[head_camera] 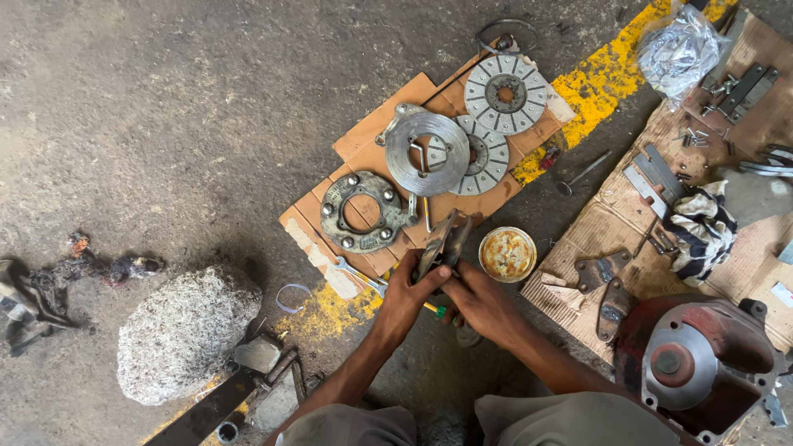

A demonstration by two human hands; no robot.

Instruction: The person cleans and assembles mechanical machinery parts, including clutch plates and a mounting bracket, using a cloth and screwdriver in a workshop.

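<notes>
- The left hand [406, 291] closes its fingers around the lower edge of a flat, dark grey metal plate [438, 244], held upright on edge.
- The right hand [483, 304] is curled shut on the same plate's base, just beside the left hand.
- The plate stands at the near edge of a brown cardboard sheet [363, 136], between a bolted grey metal ring [360, 211] and a round rusty tin [506, 253].

The person is showing two bare forearms with no sleeves, watch or gloves on the left hand [406, 291] or right hand [481, 302], and is wearing olive-grey trousers [570, 419] creasing over both knees.
</notes>
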